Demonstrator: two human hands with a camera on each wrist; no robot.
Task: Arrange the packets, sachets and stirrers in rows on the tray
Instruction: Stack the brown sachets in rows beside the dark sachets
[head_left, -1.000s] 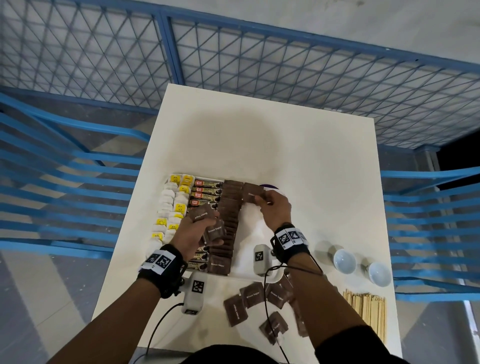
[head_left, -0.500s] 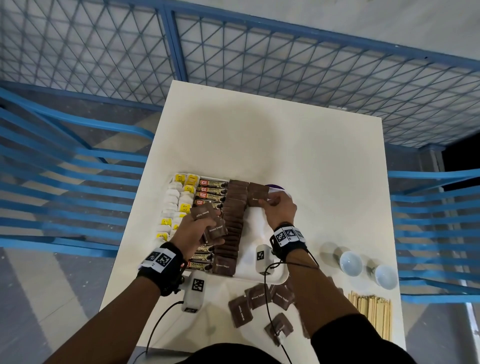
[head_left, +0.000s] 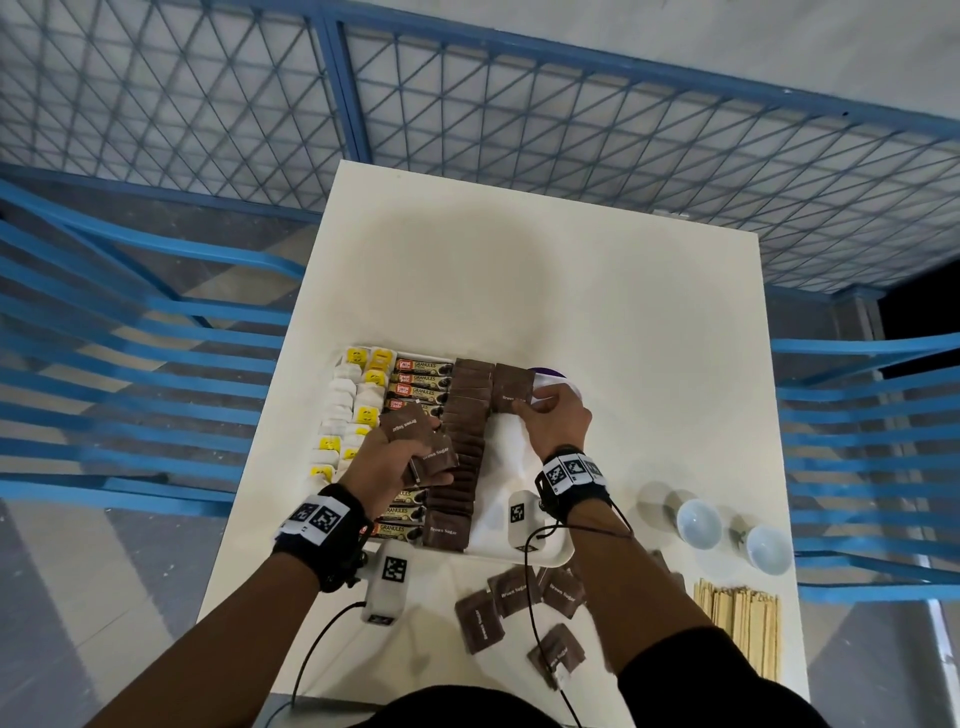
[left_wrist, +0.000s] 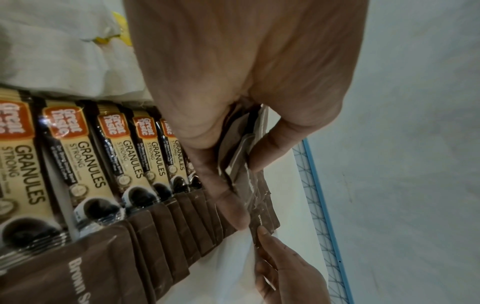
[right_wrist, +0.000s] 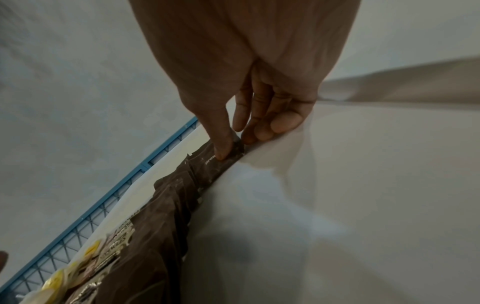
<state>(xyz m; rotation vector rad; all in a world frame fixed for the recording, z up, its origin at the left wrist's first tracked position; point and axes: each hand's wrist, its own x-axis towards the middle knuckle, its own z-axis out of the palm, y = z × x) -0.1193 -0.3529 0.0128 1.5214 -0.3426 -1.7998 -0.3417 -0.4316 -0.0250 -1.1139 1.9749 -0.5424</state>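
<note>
2 brown sugar sachets now start a new column on the tray (head_left: 550, 558), and that is the fresh development: over the last second the right hand (head_left: 553, 423) has brought the placed sachet (head_left: 511, 387) down from a slight lift to lie flat at the far end of the tray, just beside the full brown sugar row (head_left: 460, 452). The right hand stays on it, thumb and forefinger pinching its near edge, as the right wrist view shows, so the sachet is set but not yet released.

The left hand (head_left: 387, 462) has hardly shifted. It hovers over the coffee granule sticks (head_left: 421, 382), fingers curled around a small held stack (head_left: 418, 441) of brown sugar sachets, fanned out toward the right hand. Beyond its knuckles, on the outer side, lie the white tea bags (head_left: 345, 400) with yellow tags.

My reading is that the second brown sugar column has only begun, with bare tray stretching from the right hand back toward its wrist. Behind both wrists, loose sachets (head_left: 511, 592) sit scattered on the tabletop (head_left: 571, 291), and the wooden stirrers (head_left: 737, 621) lie untouched near the right forearm, beside 2 white cups (head_left: 698, 522). Plenty of the task is left: the held stack, the scattered ones, then the stirrers.
</note>
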